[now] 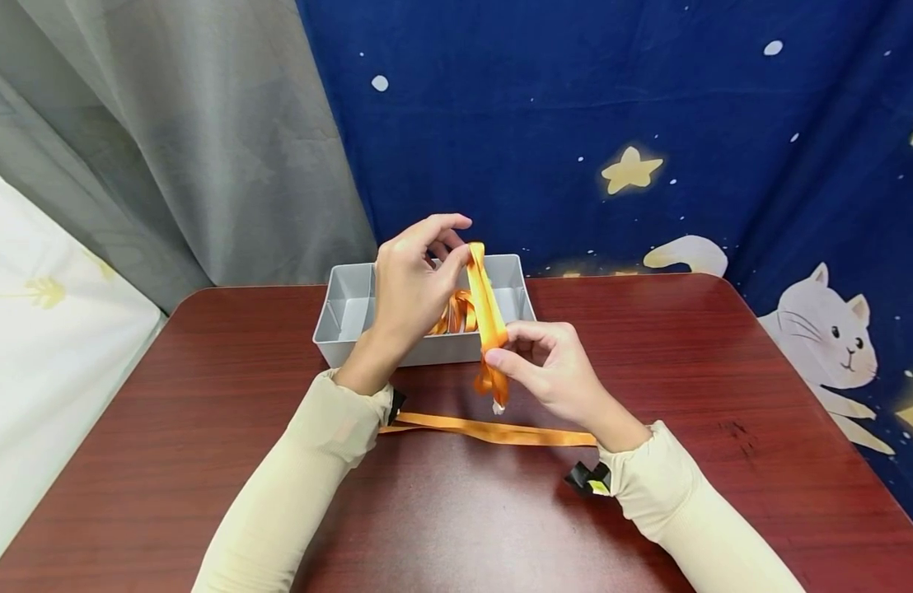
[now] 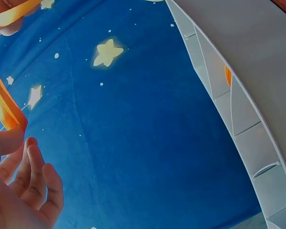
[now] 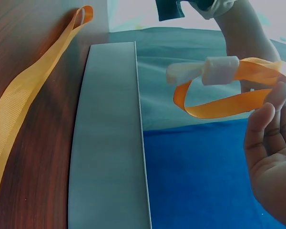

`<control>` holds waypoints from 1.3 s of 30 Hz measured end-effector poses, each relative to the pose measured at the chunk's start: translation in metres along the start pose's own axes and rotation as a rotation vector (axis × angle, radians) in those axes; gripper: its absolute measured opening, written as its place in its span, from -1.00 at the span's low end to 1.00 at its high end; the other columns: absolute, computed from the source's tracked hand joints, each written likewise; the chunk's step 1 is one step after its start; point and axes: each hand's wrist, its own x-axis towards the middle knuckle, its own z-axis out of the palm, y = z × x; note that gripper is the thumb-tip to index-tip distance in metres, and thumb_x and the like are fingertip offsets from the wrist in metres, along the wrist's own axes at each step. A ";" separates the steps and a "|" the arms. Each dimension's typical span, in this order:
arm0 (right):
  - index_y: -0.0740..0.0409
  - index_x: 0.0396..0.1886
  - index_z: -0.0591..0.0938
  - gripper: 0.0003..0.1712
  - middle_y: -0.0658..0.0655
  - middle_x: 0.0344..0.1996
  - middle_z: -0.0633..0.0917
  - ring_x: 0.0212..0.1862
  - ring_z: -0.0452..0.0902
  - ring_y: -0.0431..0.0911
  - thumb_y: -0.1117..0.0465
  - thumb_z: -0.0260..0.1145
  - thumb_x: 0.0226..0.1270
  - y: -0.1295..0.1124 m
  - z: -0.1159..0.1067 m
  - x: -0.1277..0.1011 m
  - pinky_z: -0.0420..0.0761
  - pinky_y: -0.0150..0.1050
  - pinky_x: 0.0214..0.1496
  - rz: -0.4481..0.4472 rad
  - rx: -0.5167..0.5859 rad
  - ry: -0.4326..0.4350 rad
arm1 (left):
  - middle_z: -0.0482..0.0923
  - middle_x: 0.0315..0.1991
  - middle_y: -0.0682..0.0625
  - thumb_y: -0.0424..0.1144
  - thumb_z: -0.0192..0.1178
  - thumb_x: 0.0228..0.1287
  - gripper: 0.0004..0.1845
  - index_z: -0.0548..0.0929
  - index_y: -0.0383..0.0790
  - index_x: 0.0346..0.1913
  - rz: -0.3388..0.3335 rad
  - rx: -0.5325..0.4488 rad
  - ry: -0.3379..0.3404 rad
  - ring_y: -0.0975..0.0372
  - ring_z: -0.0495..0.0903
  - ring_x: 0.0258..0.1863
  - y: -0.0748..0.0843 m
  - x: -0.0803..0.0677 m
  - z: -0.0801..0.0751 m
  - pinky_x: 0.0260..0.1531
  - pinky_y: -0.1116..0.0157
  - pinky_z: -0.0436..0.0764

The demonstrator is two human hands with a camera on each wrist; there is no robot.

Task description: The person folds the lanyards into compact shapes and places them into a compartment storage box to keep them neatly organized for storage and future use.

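An orange lanyard point(image 1: 486, 301), folded into a narrow bundle, hangs upright between my hands above the front of a grey box. My left hand point(image 1: 415, 268) pinches its top fold between thumb and index finger, the other fingers loosely bent. Lower down, my right hand point(image 1: 553, 362) pinches the same lanyard with thumb and fingers. A white plastic clip point(image 3: 220, 70) and a loose loop stick out past the right fingers in the right wrist view. Another orange lanyard point(image 1: 501, 432) lies stretched across the table, its ends partly hidden by my wrists.
The grey box point(image 1: 442, 352) has compartments and stands at the table's back edge. Orange lanyards point(image 1: 460, 313) lie coiled in its middle part, partly behind my left hand. A blue curtain point(image 1: 501, 123) hangs behind the reddish-brown table point(image 1: 723, 371).
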 end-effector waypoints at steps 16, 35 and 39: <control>0.32 -0.31 0.70 -0.93 0.16 -0.39 0.67 -0.44 0.59 -0.03 0.36 0.39 0.30 -0.005 -0.003 0.001 0.61 -0.28 -0.42 -0.088 0.061 0.033 | 0.68 -0.32 0.02 -0.37 0.35 0.24 -0.80 0.74 -0.19 -0.08 -0.018 0.104 -0.130 0.29 0.60 -0.43 -0.007 -0.011 0.005 -0.45 0.33 0.52; 0.40 -0.34 0.73 -0.87 0.18 -0.43 0.56 -0.42 0.52 -0.03 0.35 0.44 0.25 -0.012 -0.015 0.006 0.52 -0.34 -0.43 -0.196 0.115 0.099 | 0.73 -0.14 -0.04 -0.45 0.34 0.23 -0.70 0.70 -0.25 0.03 0.113 0.061 -0.216 0.20 0.67 -0.26 -0.013 -0.033 0.017 -0.24 0.29 0.62; 0.44 -0.35 0.72 -0.86 0.18 -0.43 0.57 -0.42 0.52 -0.03 0.37 0.43 0.26 -0.013 -0.016 0.005 0.52 -0.32 -0.43 -0.188 0.122 0.119 | 0.73 -0.17 -0.03 -0.44 0.34 0.23 -0.71 0.70 -0.25 0.03 0.148 0.041 -0.244 0.19 0.63 -0.29 -0.015 -0.038 0.021 -0.31 0.34 0.57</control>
